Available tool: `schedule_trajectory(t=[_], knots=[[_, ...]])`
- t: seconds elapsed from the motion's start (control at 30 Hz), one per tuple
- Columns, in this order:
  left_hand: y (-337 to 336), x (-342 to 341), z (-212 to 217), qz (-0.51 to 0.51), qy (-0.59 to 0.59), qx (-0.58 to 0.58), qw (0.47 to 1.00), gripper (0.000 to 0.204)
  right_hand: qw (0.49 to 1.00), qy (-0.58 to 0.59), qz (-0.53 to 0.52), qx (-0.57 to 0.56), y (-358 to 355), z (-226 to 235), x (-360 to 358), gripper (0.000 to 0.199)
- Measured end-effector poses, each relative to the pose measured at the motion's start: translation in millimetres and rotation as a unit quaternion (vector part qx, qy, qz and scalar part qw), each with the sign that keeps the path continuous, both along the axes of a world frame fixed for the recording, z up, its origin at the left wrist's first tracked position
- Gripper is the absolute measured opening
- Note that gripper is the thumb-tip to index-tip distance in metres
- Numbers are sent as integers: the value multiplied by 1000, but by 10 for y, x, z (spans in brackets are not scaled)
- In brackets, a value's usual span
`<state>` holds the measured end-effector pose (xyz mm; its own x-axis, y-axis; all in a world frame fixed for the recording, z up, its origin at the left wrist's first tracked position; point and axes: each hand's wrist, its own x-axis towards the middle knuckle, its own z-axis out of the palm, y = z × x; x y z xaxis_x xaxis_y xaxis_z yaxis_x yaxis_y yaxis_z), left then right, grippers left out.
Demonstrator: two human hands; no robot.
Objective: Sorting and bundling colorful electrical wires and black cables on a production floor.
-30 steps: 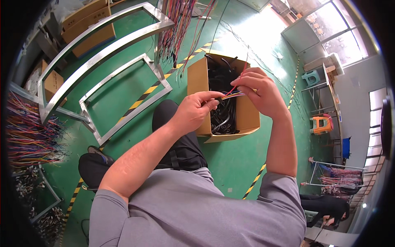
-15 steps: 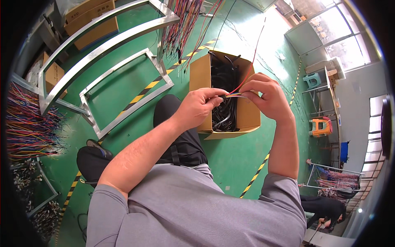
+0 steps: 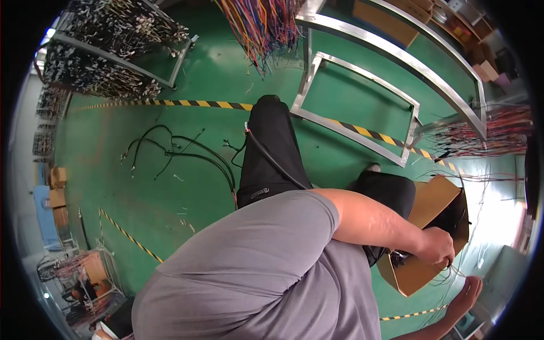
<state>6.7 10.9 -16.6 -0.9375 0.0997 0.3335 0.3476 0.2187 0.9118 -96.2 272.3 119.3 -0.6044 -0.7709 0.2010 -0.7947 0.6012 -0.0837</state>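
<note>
The work seems to be standing partway: the thin wires (image 3: 451, 272) are already being held up at the lower right edge of the cardboard box (image 3: 409, 279), but they are looping loosely rather than lying straight, so putting them in order seems to be what is remaining. How many strands are yet to be dealt with is not showing. The left hand (image 3: 438, 246) is reaching over the mouth of the box, thumb and fingertips closing on the wires in a pinch. The right hand (image 3: 471, 288) is hovering just outside that same edge, near the loose loops; its fingers are blurring, and whether they are gripping a strand one cannot tell. The wires themselves are looking pale and slender, fanning out into slack curves below the left fingertips; their separate colours are not showing clearly. Inside the box, dark tubing (image 3: 451, 218) is lying in shadow toward the right edge. A black sleeved cable (image 3: 273, 160) is resting along the dark trouser leg (image 3: 271, 116), pale and reddish wire ends poking from its tip near the knee, while branching black cables (image 3: 195, 154) are sprawling on the green floor (image 3: 113, 187) beside that leg.
</note>
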Motion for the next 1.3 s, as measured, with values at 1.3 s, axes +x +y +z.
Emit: schedule_trajectory(t=[1.3], knots=[[-345,14,54,-151,-248,353,889,31,988,16,-34,-148,-780,-104,291,11]])
